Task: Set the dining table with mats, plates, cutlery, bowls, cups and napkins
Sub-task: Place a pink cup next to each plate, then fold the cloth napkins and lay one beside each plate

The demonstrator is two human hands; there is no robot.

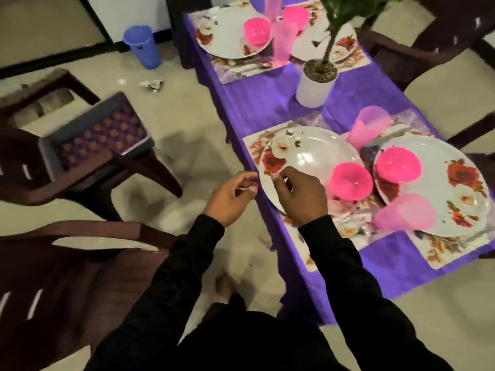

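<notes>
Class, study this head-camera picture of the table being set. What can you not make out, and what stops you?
- Cutlery on the far floral mat: head view, blurred and small.
- What the left hand pinches: motion blur.
- Near white floral plate: near rim hidden by the right hand.
- Green potted plant: top cut off by the frame edge.
- Napkins: none identifiable; blur.

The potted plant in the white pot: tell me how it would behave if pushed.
The potted plant probably tips easily: its tall stem and leaves rise well above a narrow white pot. The gravel filling likely adds weight low down. On the purple tablecloth it may drag the cloth rather than slide.
</notes>
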